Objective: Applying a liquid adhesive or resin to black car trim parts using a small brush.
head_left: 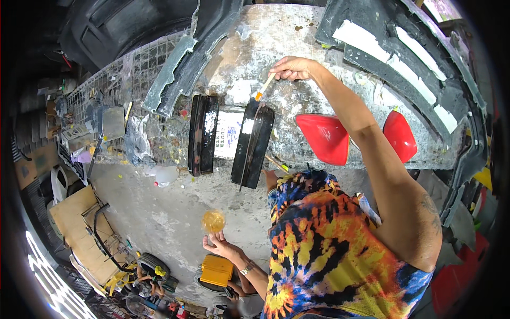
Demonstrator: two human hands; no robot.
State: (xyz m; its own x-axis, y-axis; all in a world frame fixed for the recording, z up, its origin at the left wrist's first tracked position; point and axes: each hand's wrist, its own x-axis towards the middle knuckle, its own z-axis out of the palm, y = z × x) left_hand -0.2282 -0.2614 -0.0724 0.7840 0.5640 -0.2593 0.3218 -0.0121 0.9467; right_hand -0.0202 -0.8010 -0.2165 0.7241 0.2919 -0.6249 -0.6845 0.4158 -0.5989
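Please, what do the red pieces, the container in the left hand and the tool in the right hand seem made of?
Red pieces: probably painted plastic; glossy, with pale highlights.
Container: perhaps clear plastic or glass; amber colour shows through.
Tool: its handle looks like bare wood, pale and plain; the orange tip is too small to judge.

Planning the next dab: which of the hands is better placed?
Likely the right hand: it holds the orange-tipped stick near a black panel; the left hand holds an amber cup farther off.

Two glossy red panels (323, 137) right of centre; crumpled silvery sheet (138, 139) at left; tan board (77, 213) and tyre (151, 260), lower left.
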